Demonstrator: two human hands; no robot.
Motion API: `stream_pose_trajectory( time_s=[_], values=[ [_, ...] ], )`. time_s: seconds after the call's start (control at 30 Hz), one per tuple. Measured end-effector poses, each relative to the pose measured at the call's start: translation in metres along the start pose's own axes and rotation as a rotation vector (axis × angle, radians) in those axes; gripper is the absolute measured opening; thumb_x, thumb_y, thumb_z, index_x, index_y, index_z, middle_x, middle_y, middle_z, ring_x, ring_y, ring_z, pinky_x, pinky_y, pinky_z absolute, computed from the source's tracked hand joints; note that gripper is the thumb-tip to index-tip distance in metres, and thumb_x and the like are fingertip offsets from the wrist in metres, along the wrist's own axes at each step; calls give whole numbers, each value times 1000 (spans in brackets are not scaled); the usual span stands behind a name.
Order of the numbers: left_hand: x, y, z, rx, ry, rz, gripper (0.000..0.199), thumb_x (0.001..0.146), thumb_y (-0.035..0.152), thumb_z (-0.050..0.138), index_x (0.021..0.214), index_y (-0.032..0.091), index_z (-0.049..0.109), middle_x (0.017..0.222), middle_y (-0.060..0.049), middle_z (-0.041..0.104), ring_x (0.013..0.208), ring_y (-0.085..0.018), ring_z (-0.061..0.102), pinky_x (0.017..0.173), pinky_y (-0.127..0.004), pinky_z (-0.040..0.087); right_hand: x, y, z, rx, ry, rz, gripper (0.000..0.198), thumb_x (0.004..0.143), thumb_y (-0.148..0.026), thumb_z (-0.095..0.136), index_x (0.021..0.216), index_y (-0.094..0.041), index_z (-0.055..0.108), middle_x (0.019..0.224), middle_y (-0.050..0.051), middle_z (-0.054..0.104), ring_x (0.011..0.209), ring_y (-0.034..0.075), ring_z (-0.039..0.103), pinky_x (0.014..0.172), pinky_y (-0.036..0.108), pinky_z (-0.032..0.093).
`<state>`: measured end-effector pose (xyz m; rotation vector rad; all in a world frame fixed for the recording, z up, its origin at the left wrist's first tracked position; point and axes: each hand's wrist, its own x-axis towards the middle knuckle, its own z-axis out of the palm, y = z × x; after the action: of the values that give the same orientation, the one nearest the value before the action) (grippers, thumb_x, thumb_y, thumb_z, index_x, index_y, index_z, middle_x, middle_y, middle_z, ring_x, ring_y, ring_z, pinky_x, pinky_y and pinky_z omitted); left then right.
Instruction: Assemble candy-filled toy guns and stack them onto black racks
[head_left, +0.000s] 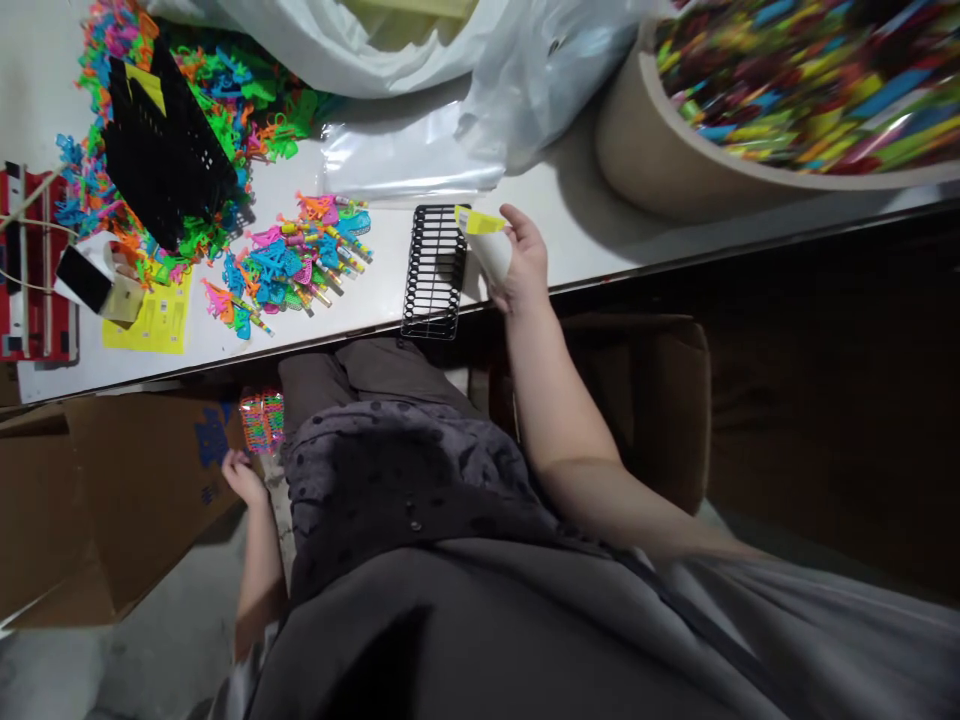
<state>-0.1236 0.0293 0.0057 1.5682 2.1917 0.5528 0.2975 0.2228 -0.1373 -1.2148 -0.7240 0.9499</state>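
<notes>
At the table's front edge my right hand (pixel 527 262) is closed on a curled sticker sheet (pixel 491 250), white on its back with a yellow part at the top. Just left of it lies a black slotted rack (pixel 433 270). My left hand (pixel 244 478) hangs low beside a cardboard box (pixel 150 480), its fingers loosely apart with nothing visible in them. Slightly above that hand is a clear packet of colourful pieces (pixel 262 420), apart from the fingers. Left of the rack, pencils with bright plastic toppers (pixel 300 255) lie in a bunch.
A heap of colourful plastic pieces (pixel 217 75) with a black basket (pixel 161 150) covers the back left. Flat clear bags (pixel 397 150) lie behind the rack. A large tub (pixel 637 130) stands right. A red sealer-like device (pixel 37 270) and yellow labels (pixel 161 318) are left.
</notes>
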Motion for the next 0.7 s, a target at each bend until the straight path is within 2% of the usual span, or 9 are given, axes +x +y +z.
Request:
stream_pose_trajectory(
  time_s=[0.07,0.1,0.13,0.2,0.23,0.3,0.43,0.57,0.7],
  values=[
    [20,11,15,-17,91,41,39,95,21,18,118,18,49,110,-8,57,101,-17,56,92,-42,46,-3,-11,3,-36,-30,-2,62,68,-65,61,116,-26,53,99,4,60,91,21,63,75,41,56],
    [30,26,28,-36,117,165,33,94,22,27,116,17,51,111,-9,58,104,-18,56,94,-41,45,-5,-16,4,-42,-38,4,62,68,-65,61,117,-27,53,100,4,60,89,20,63,72,39,57],
    [38,47,45,-51,16,370,30,90,24,37,115,18,52,113,-9,59,107,-19,55,95,-39,45,-6,-19,5,-42,-40,15,62,69,-64,61,118,-27,53,100,5,60,87,20,64,69,37,57],
    [48,100,88,6,-348,798,39,85,25,50,123,19,50,126,-9,56,121,-22,49,106,-39,36,-8,-23,6,-29,-31,45,63,69,-64,60,120,-27,52,100,5,60,81,18,64,65,35,57],
    [51,128,113,57,-455,941,51,80,27,58,128,16,46,135,-12,50,128,-26,42,110,-42,32,-8,-23,5,-20,-17,62,64,70,-64,59,121,-27,51,100,5,60,79,18,64,64,34,56],
    [54,176,162,138,-497,1029,68,72,19,66,134,14,40,146,-15,37,137,-34,27,114,-51,21,-8,-22,0,-2,30,90,67,71,-65,57,124,-26,49,97,5,61,77,18,64,63,35,56],
    [56,216,219,8,-392,901,54,79,9,49,132,17,43,146,-13,36,139,-31,25,115,-54,17,-10,-32,-21,8,126,81,72,69,-62,58,129,-25,42,101,7,61,84,22,64,70,41,55],
    [52,208,220,-534,-230,739,39,91,21,33,130,20,38,140,-14,40,135,-19,34,113,-41,28,-22,-51,-32,-17,149,-25,71,68,-58,62,130,-30,39,108,5,58,95,26,62,79,47,54],
    [41,204,225,-841,-189,354,30,91,30,38,119,19,39,126,-15,48,118,-19,52,102,-37,43,-31,-56,-9,24,109,-2,64,78,-55,53,133,-28,34,103,5,57,90,22,63,80,43,55]
  ],
)
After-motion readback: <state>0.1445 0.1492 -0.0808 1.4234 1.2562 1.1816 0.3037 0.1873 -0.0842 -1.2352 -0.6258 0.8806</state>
